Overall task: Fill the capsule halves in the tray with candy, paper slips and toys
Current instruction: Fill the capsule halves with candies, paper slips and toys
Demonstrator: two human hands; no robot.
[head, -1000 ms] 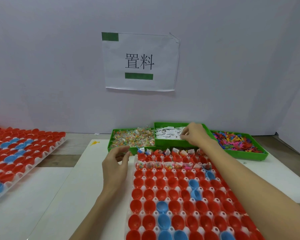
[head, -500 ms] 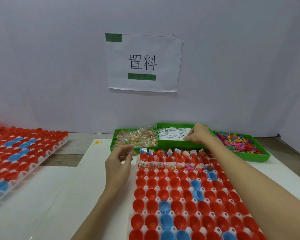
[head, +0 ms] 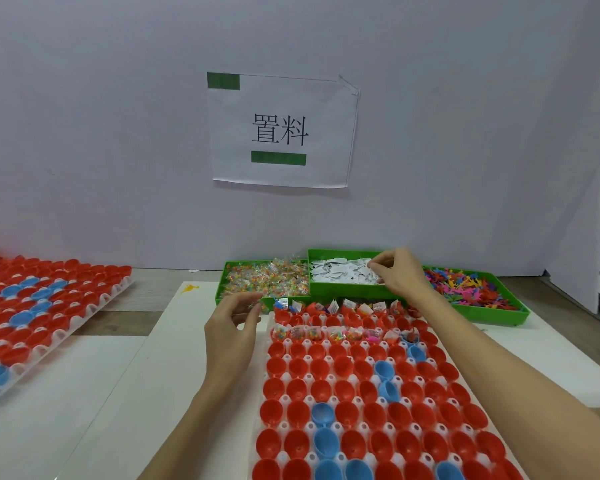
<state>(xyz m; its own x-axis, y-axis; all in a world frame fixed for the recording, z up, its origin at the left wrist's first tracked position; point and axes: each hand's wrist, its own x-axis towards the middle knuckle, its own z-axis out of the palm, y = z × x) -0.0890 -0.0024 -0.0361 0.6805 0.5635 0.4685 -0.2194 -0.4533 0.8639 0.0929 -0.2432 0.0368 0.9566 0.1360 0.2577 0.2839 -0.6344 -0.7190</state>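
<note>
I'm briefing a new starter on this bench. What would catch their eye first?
The big tray of red and blue capsule halves in front, only its far rows filled. Behind it stand three green bins: candy, paper slips under the right hand, toys. A printed sign hangs on the wall.

White boards on a wooden table, laden with trays and bins

A wooden table point(head: 146, 282) carried white boards point(head: 125, 393); on the middle board sat a tray point(head: 284, 424) of red and blue capsule halves point(head: 343, 389), its two far rows filled, and behind it three green bins: candy point(head: 267, 280) on the left, paper slips point(head: 340, 271) in the middle, small coloured toys point(head: 471, 285) on the right. A second tray point(head: 94, 306) of red and blue halves lay on the left board, well apart, and a small yellow scrap point(head: 189, 289) lay near the candy bin
</note>
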